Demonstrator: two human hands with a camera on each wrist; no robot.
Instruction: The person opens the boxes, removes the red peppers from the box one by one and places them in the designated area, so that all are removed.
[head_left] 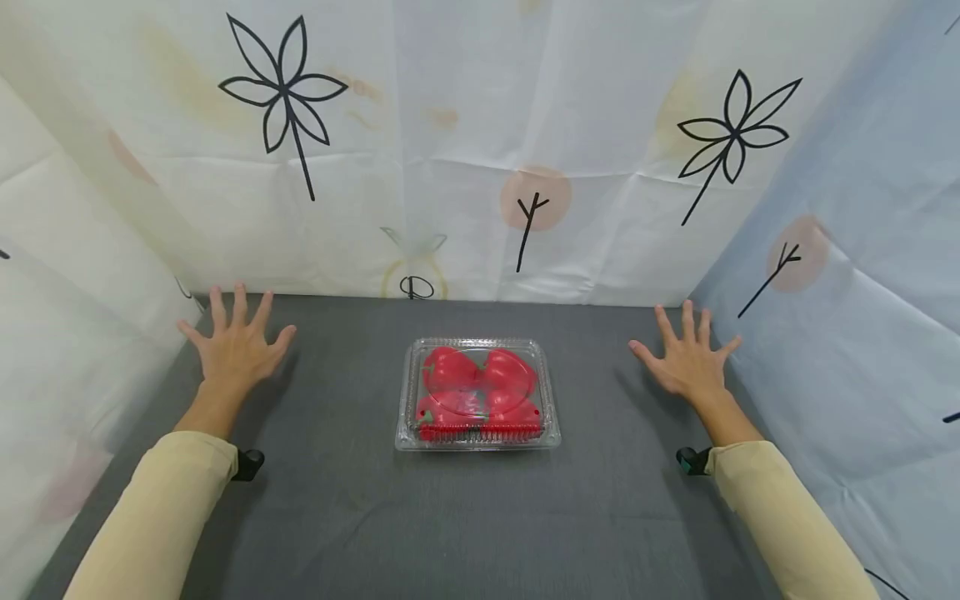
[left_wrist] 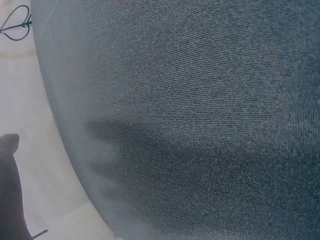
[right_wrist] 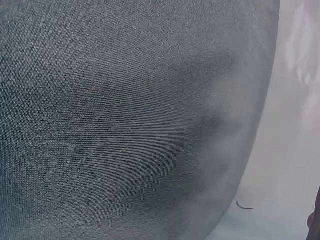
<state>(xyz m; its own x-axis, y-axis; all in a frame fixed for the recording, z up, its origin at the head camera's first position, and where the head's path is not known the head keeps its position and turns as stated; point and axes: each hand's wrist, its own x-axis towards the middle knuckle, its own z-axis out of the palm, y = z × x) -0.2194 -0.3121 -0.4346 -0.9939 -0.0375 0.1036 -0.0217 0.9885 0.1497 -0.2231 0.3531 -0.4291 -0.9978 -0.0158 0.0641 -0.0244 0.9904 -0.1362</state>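
A clear plastic clamshell box (head_left: pixel 480 445) with several red bell peppers (head_left: pixel 452 370) inside lies closed near the middle of the grey table. To its left, my left hand (head_left: pixel 234 350) is spread with straight fingers, apart from the box and holding nothing. My right hand (head_left: pixel 688 363) is spread the same way on the far right, also bare and casting a shadow on the cloth. In the left wrist view a dark part of the left hand (left_wrist: pixel 10 190) shows at the left edge. The box appears in neither wrist view.
The grey tabletop (head_left: pixel 480 533) ends at a white curtain (head_left: pixel 465 100) with printed leaves and trees at the back. More curtain (head_left: pixel 885 250) closes in the right side, and a white one (head_left: pixel 60 317) the left. Each wrist wears a dark strap.
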